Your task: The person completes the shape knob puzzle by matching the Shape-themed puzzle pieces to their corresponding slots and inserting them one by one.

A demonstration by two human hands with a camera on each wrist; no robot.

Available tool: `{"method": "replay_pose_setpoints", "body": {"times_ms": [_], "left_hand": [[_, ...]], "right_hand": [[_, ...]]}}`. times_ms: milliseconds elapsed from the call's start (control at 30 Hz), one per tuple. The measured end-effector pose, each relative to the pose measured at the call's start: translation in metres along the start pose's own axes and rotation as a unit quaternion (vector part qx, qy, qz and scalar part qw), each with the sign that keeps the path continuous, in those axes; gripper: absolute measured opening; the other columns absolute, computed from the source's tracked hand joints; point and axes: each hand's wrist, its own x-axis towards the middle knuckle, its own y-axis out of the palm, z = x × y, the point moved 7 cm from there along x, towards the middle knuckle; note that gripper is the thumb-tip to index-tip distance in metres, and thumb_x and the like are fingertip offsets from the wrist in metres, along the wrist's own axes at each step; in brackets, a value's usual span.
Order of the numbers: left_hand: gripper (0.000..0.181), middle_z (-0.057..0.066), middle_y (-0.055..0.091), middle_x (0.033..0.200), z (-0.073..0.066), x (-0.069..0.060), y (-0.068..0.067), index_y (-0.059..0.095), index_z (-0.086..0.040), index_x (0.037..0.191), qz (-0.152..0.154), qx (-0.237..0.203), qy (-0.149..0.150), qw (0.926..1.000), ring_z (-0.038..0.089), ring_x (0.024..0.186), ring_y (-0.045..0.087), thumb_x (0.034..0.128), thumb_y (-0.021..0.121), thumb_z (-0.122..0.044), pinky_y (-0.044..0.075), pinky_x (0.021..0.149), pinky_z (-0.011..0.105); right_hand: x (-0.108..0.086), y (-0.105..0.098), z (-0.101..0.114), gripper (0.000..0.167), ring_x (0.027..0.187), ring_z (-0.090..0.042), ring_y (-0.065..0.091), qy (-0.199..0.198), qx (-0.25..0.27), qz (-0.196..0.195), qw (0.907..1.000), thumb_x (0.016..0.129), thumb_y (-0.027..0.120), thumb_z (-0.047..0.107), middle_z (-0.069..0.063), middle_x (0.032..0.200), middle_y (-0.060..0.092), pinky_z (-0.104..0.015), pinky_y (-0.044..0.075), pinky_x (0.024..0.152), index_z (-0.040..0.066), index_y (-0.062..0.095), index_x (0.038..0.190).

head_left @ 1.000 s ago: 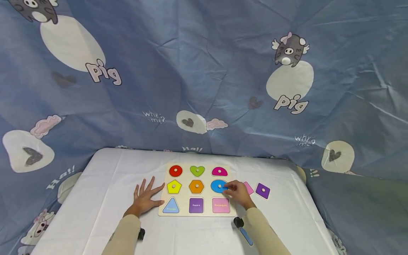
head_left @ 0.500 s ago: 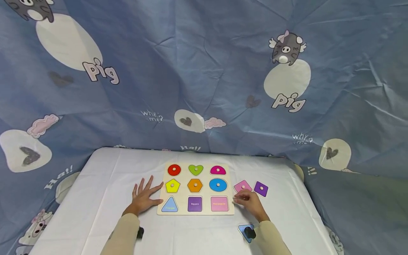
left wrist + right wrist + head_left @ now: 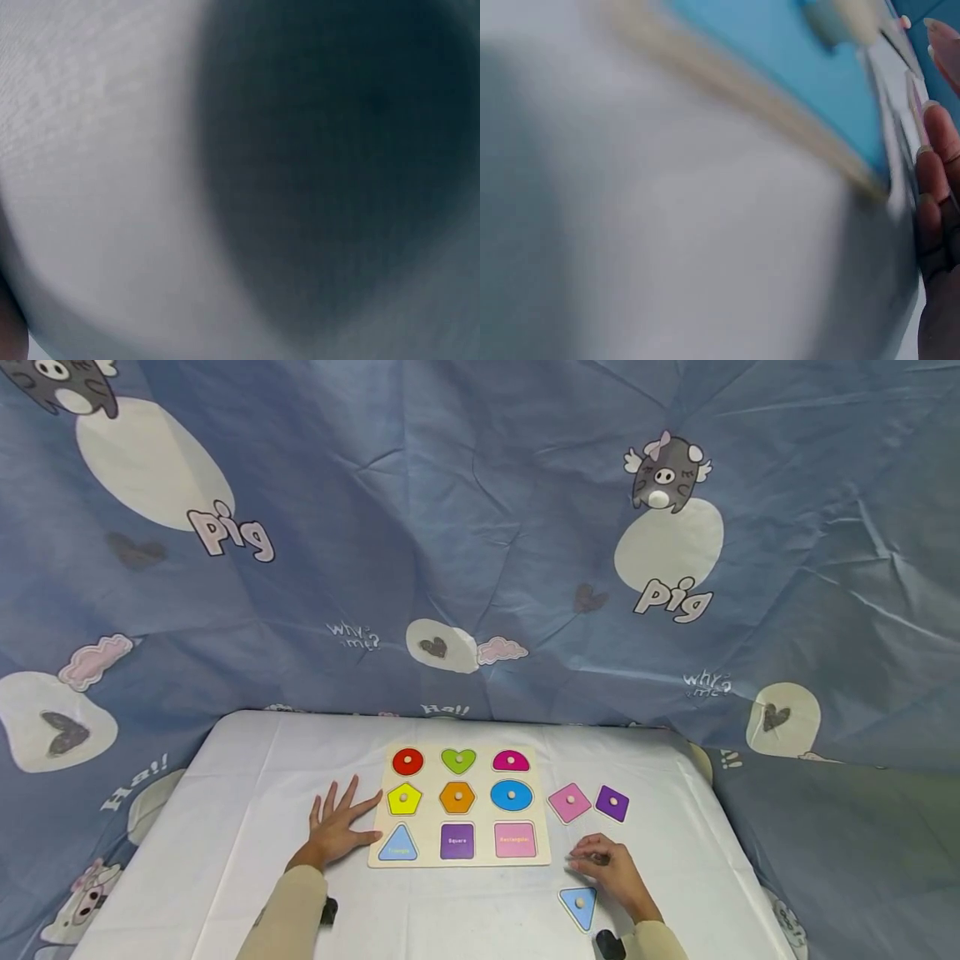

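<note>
Head view first: the left hand (image 3: 335, 833) is spread wide, its grip apart, index fingertip and thumb at the left edge of the puzzle board (image 3: 483, 810), which lies with its long axis running left to right on the white-covered tabletop (image 3: 442, 910). Over on the other side, the right hand (image 3: 611, 870) has its fingers loosely bent round nothing, grip apart, and just beside it on the near side lies the blue triangle (image 3: 579, 906), off the board, one corner aimed back at the person, its long axis running away-to-near with a slight lean. The board's triangle recess (image 3: 397, 846) points the opposite way, away from the person. Beyond the right hand sit the pink piece (image 3: 570, 803) and the purple piece (image 3: 612, 803), side by side, both turned askew. To the left wrist now: pale cloth, a big dark blur (image 3: 337, 150) and a sliver of skin at the lower left; nothing about the grip can be told here. Right wrist, and here's what the head camera misses: the triangle's thick wooden edge (image 3: 742, 97) and the side of its knob (image 3: 840, 19), a corner jutting lower right, curved fingers (image 3: 932, 176) well clear of it.
</note>
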Motion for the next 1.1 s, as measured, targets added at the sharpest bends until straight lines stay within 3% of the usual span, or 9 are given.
{"method": "replay_pose_setpoints", "body": {"times_ms": [267,433,667,800,967,1100], "left_hand": [[0.075,0.022,0.007,0.159,-0.003,-0.001,-0.002,0.048,-0.015,0.141,-0.001,0.000,0.000,1.0000,0.047,0.143,-0.008,0.0760,0.073,-0.043,-0.013,0.110,0.062],[0.075,0.022,0.007,0.159,-0.004,-0.001,-0.002,0.048,-0.016,0.141,0.000,0.000,-0.003,1.0000,0.046,0.143,-0.008,0.0760,0.073,-0.044,-0.014,0.110,0.061],[0.075,0.022,0.006,0.159,-0.001,-0.001,-0.002,0.047,-0.016,0.142,0.000,-0.001,-0.003,1.0000,0.047,0.143,-0.009,0.0771,0.072,-0.042,-0.015,0.110,0.061],[0.074,0.022,0.006,0.159,0.001,-0.001,-0.001,0.047,-0.016,0.142,-0.003,0.001,0.001,1.0000,0.047,0.143,-0.008,0.0774,0.072,-0.042,-0.015,0.110,0.061],[0.075,0.022,0.007,0.159,-0.001,-0.002,-0.001,0.047,-0.015,0.142,-0.005,-0.008,0.005,0.9999,0.047,0.143,-0.008,0.0767,0.073,-0.042,-0.014,0.110,0.061],[0.075,0.022,0.006,0.159,-0.002,-0.001,-0.001,0.046,-0.016,0.142,-0.001,-0.006,0.003,1.0000,0.047,0.143,-0.008,0.0775,0.073,-0.041,-0.015,0.110,0.061]], "right_hand": [[-0.028,-0.002,-0.006,0.009,0.092,-0.005,0.056,-0.039,-0.018,0.004,0.9991,0.072,0.082,0.010,-0.001,0.092,0.064,-0.018,0.043,0.088,0.009,0.076,0.080],[-0.040,-0.002,-0.005,0.012,0.091,-0.011,0.054,-0.065,-0.010,-0.016,0.9977,0.067,0.085,0.007,-0.003,0.091,0.064,-0.018,0.041,0.086,0.012,0.075,0.073],[-0.049,0.000,-0.005,0.019,0.093,-0.018,0.050,-0.056,-0.017,-0.047,0.9972,0.062,0.086,0.000,-0.007,0.095,0.063,-0.016,0.036,0.086,0.013,0.073,0.066],[-0.055,0.001,0.011,0.018,0.094,-0.022,0.050,-0.053,-0.031,-0.039,0.9974,0.060,0.086,-0.001,-0.010,0.097,0.062,-0.015,0.036,0.087,0.010,0.073,0.066],[-0.062,-0.003,0.039,0.020,0.091,-0.023,0.049,-0.082,-0.052,-0.034,0.9947,0.058,0.088,0.001,-0.011,0.096,0.062,-0.016,0.038,0.084,0.010,0.073,0.067],[-0.060,-0.001,0.033,0.020,0.091,-0.023,0.049,-0.069,-0.068,-0.034,0.9947,0.058,0.088,0.002,-0.008,0.097,0.062,-0.020,0.039,0.085,0.011,0.073,0.067]]}}
